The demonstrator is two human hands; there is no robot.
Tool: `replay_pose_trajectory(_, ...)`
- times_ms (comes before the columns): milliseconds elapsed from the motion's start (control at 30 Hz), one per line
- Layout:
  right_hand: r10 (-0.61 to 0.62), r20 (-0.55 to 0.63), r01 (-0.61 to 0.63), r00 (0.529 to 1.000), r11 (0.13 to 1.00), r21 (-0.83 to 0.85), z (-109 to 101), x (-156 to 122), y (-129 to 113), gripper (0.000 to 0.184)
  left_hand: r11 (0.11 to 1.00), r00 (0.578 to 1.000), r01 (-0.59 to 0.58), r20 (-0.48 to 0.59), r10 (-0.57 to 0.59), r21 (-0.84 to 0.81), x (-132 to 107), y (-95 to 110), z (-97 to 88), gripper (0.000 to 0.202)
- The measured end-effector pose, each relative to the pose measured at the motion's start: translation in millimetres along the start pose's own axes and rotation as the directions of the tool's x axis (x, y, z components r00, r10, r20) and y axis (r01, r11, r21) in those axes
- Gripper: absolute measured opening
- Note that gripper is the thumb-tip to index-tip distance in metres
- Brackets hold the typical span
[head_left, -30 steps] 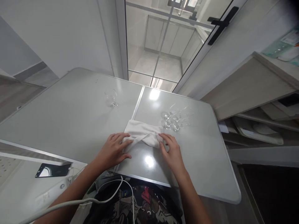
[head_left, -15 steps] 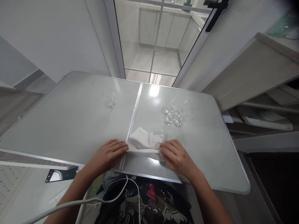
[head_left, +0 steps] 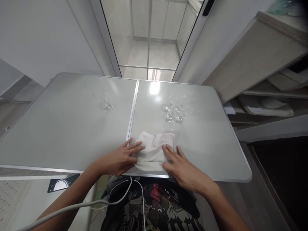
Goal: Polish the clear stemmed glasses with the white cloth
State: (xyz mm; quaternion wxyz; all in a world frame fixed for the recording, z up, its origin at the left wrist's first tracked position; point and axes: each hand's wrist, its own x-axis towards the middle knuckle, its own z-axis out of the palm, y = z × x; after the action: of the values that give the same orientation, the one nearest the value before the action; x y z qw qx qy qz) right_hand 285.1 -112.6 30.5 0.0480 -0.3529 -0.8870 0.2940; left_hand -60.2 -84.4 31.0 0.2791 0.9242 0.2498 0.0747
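A white cloth [head_left: 156,149] lies on the table near its front edge, folded over with some creases. My left hand [head_left: 122,157] rests at its left side, fingers spread, the tips touching the fabric. On the right side, my right hand [head_left: 179,163] lies with its fingers stretched out over the cloth. Beyond the cloth stand several clear stemmed glasses [head_left: 170,118] in a group. Farther left, one clear stemmed glass [head_left: 109,106] stands apart; its bowl is hard to make out.
The grey folding table [head_left: 72,128] has a metal seam [head_left: 133,106] across it. A glazed door [head_left: 149,48] stands behind, and a shelf unit [head_left: 255,61] at the right. A white cable [head_left: 96,202] runs across in front of my body.
The cloth's front edge, which my fingers were holding up, now lies flat. Both hands have opened onto the cloth. The camera view has tilted down and shifted a little.
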Motion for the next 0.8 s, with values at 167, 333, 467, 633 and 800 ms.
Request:
replay_pose_trajectory(167, 0.076, -0.039, -0.076, 0.996, 0.997, -0.005, 5, -9, 2, 0.025, 0.991, 0.994, 0.113, -0.016, -0.113, 0.066, -4, 10, 6.9, 0.02)
replay_pose_trajectory(333, 0.06, -0.104, -0.063, 0.993, 0.998, -0.026, -10, -13, -3, 0.035, 0.985, 0.99, 0.133, -0.059, -0.127, 0.106, -6, 27, -10.9, 0.013)
replay_pose_trajectory(467, 0.022, -0.18, -0.015, 0.983, 0.999, 0.042, -26, -13, -1, 0.034, 0.985, 0.978, 0.174, -0.11, -0.175, -0.014, 1, 24, -31.7, 0.015)
replay_pose_trajectory(633, 0.16, -0.434, -0.157, 0.887, 0.987, 0.043, -26, 13, 17, 0.015, 0.922, 0.875, 0.373, -0.291, -0.387, -0.103, 31, -15, -24.7, 0.015)
replay_pose_trajectory(800, 0.266, -0.475, -0.302, 0.839, 0.953, 0.0, -18, 47, 37, 0.013, 0.898, 0.856, 0.437, -0.281, -0.435, -0.059, 59, -51, -10.0, 0.018)
